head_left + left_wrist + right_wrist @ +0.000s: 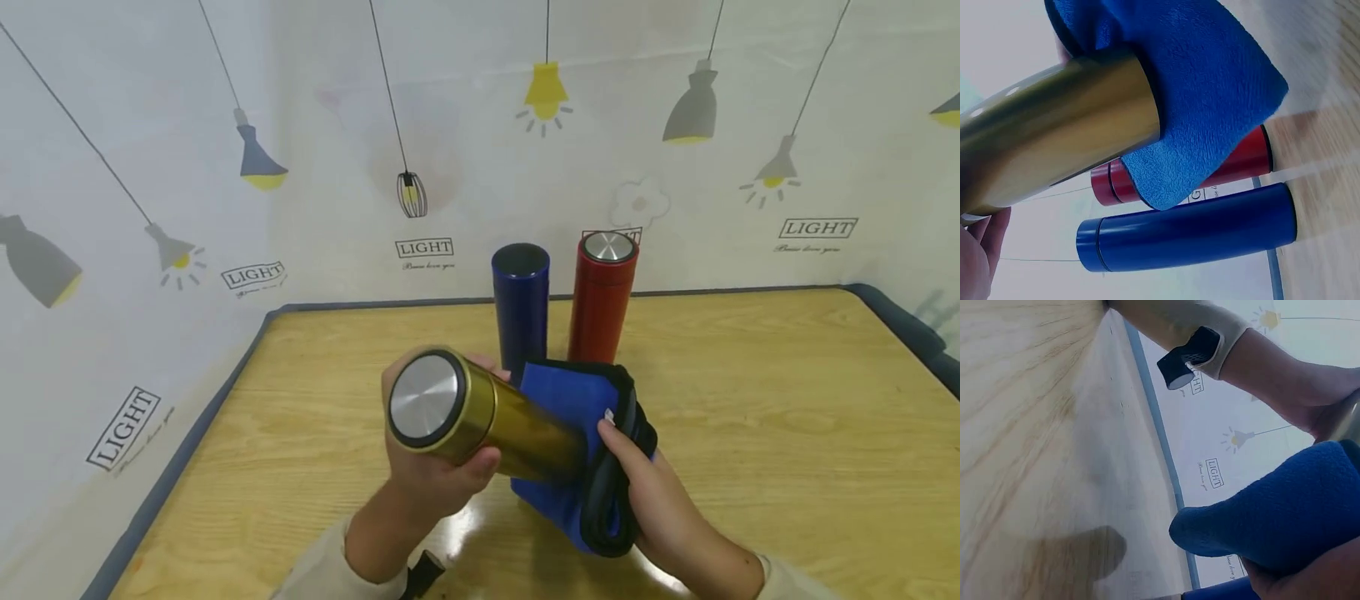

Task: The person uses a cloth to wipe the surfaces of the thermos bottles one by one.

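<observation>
My left hand (pixel 431 467) grips a gold thermos flask (pixel 528 433) near its silver-topped lid, fingers and thumb around it. The flask is tilted, lid toward me, its base end against a blue cloth (pixel 566 392) with black edging. My right hand (pixel 660 500) holds that folded cloth, thumb on top by a small white tag. In the left wrist view the cloth (pixel 1210 81) hangs behind the gold flask's base (pixel 1110 100). The right wrist view shows the cloth (pixel 1279 500) bunched above the fingers of the right hand (pixel 1310 575).
A blue flask (pixel 521 304) and a red flask (pixel 603 300) stand upright side by side on the wooden table (pixel 315 400), beyond the hands. A white backdrop (pixel 465 125) printed with lamps rises behind the table. A dark wrist camera (pixel 1191 356) sits at the left sleeve.
</observation>
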Action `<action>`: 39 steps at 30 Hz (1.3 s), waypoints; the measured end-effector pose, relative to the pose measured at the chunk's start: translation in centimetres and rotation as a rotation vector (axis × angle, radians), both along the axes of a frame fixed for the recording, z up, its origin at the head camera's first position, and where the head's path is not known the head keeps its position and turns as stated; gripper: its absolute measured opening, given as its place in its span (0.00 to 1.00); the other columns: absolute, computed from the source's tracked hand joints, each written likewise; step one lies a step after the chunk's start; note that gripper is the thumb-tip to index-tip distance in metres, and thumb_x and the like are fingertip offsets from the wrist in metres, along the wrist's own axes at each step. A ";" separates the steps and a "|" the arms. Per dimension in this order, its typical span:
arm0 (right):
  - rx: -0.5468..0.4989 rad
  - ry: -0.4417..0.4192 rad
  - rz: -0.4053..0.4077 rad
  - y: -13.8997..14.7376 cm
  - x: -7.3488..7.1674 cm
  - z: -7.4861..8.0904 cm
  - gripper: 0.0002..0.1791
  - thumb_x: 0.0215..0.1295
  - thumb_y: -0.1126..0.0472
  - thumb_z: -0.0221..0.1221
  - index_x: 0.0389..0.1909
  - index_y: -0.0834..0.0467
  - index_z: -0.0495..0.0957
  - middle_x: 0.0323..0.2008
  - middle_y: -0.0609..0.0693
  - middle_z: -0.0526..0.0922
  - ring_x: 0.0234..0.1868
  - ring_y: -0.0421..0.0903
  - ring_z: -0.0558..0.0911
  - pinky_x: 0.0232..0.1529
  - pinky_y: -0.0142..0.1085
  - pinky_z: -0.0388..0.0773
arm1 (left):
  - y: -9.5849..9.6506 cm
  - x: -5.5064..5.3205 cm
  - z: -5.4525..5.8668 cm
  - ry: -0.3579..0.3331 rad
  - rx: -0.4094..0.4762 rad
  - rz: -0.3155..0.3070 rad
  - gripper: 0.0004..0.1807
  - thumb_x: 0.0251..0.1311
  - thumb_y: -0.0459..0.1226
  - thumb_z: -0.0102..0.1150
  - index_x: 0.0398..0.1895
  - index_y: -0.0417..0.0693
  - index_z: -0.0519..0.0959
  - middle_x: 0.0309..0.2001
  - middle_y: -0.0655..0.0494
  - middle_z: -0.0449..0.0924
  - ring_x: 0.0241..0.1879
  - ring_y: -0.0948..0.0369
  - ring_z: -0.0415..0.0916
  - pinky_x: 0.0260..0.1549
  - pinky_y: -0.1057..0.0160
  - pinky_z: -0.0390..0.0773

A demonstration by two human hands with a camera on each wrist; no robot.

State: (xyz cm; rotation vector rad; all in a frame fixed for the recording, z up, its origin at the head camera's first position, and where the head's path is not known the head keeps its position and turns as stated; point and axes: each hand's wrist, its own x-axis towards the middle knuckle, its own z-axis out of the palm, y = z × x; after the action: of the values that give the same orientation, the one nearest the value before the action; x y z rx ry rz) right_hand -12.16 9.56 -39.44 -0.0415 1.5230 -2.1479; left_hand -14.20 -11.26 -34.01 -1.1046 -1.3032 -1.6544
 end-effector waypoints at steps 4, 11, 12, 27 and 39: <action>-0.024 -0.017 0.013 0.0 -0.1 0.1 0.22 0.79 0.42 0.42 0.63 0.49 0.64 0.54 0.44 0.80 0.56 0.44 0.81 0.57 0.45 0.80 | -0.1 -0.3 0.0 0.014 0.018 0.042 0.34 0.60 0.45 0.66 0.63 0.40 0.62 0.49 0.42 0.82 0.45 0.50 0.84 0.46 0.55 0.85; -0.061 -0.062 0.032 0.1 -0.1 -0.2 0.21 0.79 0.41 0.42 0.62 0.47 0.66 0.53 0.41 0.82 0.55 0.43 0.82 0.58 0.44 0.79 | -0.4 -0.5 0.0 -0.008 0.046 0.058 0.36 0.58 0.45 0.68 0.60 0.34 0.63 0.48 0.45 0.83 0.45 0.53 0.84 0.46 0.58 0.85; -0.068 -0.072 0.038 0.1 -0.1 -0.4 0.20 0.79 0.41 0.42 0.61 0.46 0.67 0.52 0.41 0.82 0.55 0.43 0.82 0.58 0.44 0.79 | -0.4 -0.5 -0.1 -0.009 0.030 0.067 0.36 0.59 0.46 0.68 0.60 0.33 0.63 0.47 0.44 0.83 0.44 0.53 0.84 0.46 0.58 0.85; -0.078 -0.166 0.154 1.2 -0.1 -1.8 0.29 0.78 0.43 0.46 0.71 0.51 0.56 0.56 0.46 0.82 0.56 0.46 0.82 0.58 0.43 0.80 | -4.8 -2.5 -1.1 -0.141 -0.156 0.409 0.45 0.56 0.54 0.69 0.55 0.20 0.63 0.47 0.52 0.81 0.45 0.62 0.81 0.48 0.67 0.81; 0.009 -0.191 0.271 -1.0 1.2 -3.9 0.37 0.74 0.50 0.54 0.75 0.58 0.48 0.54 0.51 0.80 0.50 0.46 0.83 0.51 0.42 0.83 | -9.2 -9.6 -2.9 -0.694 -0.379 0.700 0.41 0.53 0.50 0.72 0.66 0.47 0.63 0.52 0.49 0.80 0.46 0.55 0.80 0.43 0.52 0.82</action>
State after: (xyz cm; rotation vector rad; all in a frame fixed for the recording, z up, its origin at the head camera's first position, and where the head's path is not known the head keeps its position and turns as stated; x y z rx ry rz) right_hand -10.97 8.54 -43.36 -0.0363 1.3353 -1.8739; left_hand -23.79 -20.50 -36.93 -0.1499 -2.1955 -1.2909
